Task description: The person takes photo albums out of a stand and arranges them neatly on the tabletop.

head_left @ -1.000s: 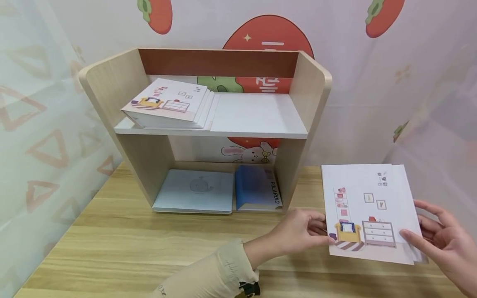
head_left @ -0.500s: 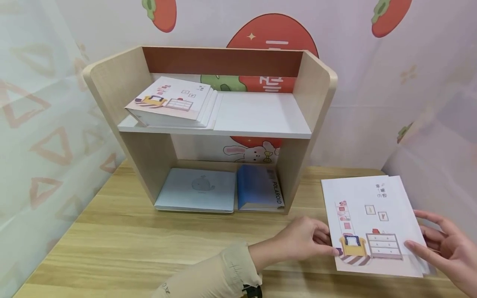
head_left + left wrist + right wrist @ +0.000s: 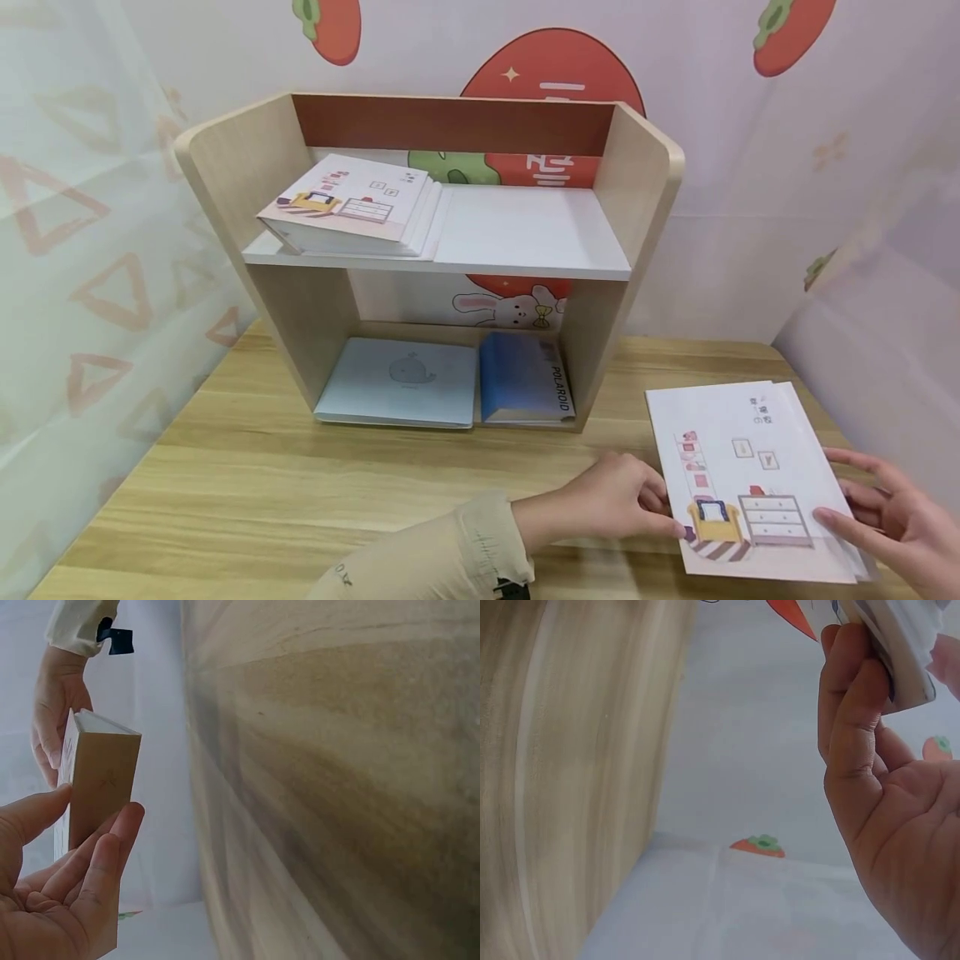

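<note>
Between my two hands is a thick white photo album (image 3: 742,467), its cover printed with a yellow armchair and a chest of drawers. My left hand (image 3: 615,504) pinches its left edge, thumb on the cover and fingers underneath. At the opposite edge my right hand (image 3: 885,517) grips it, the thumb lying on the cover and the other fingers behind. In the left wrist view the album's plain tan spine (image 3: 105,776) faces the camera, with my left hand (image 3: 60,892) around its lower part. Only a corner of the album (image 3: 911,682) shows in the right wrist view, above my curled right fingers.
A two-tier wooden shelf (image 3: 525,272) stands at the table's back. Similar white albums (image 3: 352,200) lean at the upper left. Below lie a pale whale-cover album (image 3: 397,383) and a blue POLAROID album (image 3: 525,379). Fabric (image 3: 885,333) hangs behind the table (image 3: 300,492).
Both hands have lowered the album toward the table's front, keeping their grip at its left and right edges. The shelf and its albums stay put, with a slight camera shift.
</note>
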### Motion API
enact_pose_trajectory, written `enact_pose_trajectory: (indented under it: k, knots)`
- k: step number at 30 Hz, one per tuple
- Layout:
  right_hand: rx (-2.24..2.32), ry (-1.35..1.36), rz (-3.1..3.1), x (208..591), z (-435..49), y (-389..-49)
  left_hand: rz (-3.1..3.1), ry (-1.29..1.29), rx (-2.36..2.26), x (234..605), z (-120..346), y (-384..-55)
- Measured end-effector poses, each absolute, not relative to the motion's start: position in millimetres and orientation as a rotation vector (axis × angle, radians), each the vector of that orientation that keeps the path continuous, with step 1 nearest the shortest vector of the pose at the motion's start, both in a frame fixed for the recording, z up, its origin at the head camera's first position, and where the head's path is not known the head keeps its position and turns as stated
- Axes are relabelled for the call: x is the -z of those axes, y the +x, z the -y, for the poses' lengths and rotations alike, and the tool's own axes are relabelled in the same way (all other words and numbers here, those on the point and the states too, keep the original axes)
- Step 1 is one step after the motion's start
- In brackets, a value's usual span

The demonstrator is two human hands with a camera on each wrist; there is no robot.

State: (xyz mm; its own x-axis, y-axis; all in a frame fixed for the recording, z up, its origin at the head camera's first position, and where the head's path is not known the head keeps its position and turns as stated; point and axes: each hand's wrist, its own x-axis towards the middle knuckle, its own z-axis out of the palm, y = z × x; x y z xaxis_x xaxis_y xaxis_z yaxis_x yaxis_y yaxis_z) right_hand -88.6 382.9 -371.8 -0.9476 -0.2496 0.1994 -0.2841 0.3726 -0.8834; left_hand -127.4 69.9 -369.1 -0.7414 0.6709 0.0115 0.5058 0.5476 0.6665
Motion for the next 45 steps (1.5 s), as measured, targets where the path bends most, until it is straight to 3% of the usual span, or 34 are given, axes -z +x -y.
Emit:
enact_pose_trajectory:
  k: [14,26,32,45]
  knots:
    - [-1.539,0.394,2.747,374.3,-387.3,-86.8,-2.494,0.863,-0.92,372.5,-79.5,-126.1]
    - [-1.609,0.481,2.817,374.2,-391.6,-90.6,-2.495,0.86,-0.842,374.1,-82.2,-125.0]
    - [-1.751,0.679,2.748,376.3,-392.8,-95.3,-2.48,0.865,-0.788,373.4,-80.9,-124.3]
    - [-1.902,0.708,2.834,376.4,-399.4,-96.5,-2.467,0.882,-0.698,384.8,-89.6,-123.3]
